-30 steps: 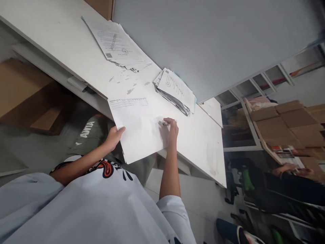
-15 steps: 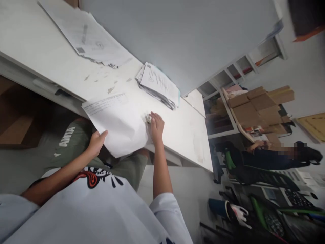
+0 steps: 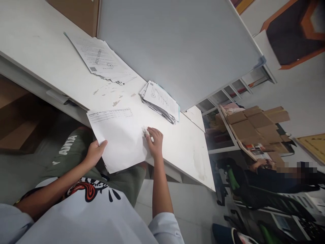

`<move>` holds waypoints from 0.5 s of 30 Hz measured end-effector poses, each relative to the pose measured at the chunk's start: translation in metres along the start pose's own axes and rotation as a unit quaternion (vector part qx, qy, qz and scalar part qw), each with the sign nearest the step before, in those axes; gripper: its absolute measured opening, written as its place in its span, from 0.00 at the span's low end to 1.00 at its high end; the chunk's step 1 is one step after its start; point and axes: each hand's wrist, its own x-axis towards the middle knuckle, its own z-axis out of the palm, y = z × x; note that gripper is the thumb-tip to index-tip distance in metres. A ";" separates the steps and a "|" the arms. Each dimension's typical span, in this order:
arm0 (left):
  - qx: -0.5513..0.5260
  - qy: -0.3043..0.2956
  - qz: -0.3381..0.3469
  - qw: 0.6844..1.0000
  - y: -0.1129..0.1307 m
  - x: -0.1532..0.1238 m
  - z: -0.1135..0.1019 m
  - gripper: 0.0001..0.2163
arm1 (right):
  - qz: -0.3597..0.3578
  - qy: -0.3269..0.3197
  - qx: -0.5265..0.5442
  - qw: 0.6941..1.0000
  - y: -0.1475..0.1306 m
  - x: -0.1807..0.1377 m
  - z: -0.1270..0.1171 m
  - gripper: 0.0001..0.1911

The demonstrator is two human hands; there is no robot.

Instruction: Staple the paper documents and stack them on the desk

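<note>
A mostly blank sheet of paper [image 3: 119, 142], with a few printed lines along its far edge, extends from the white table over my lap. My left hand [image 3: 95, 151] pinches its near left edge, thumb on top. At the sheet's right side, my right hand [image 3: 155, 139] has its fingers curled round a small whitish thing [image 3: 145, 131]; its kind is too small and partly covered to make out. Beyond the sheet lies a thick stack of printed papers [image 3: 162, 100]. Farther left, more printed sheets [image 3: 101, 59] are fanned out on the table.
The white table [image 3: 188, 149] has scuffed marks on its top. A large grey panel [image 3: 172, 44] rises along its far side. Cardboard boxes [image 3: 256, 123] and another person in dark clothes [image 3: 269, 178] are at the right. A brown box [image 3: 22, 118] stands below left.
The view has shifted, so the table and papers sit lower in the picture. The sheet lies flatter, and my right fingers have closed more around the small whitish thing. My left hand keeps its pinch.
</note>
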 end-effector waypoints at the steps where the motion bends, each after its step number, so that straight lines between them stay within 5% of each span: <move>1: 0.004 0.004 0.004 1.000 0.000 -0.002 -0.001 0.17 | -0.005 -0.003 -0.011 1.000 0.000 0.000 0.000 0.14; 15: 0.022 0.009 -0.008 1.000 0.020 -0.003 -0.014 0.20 | -0.150 0.026 -0.162 0.975 0.015 -0.001 0.004 0.16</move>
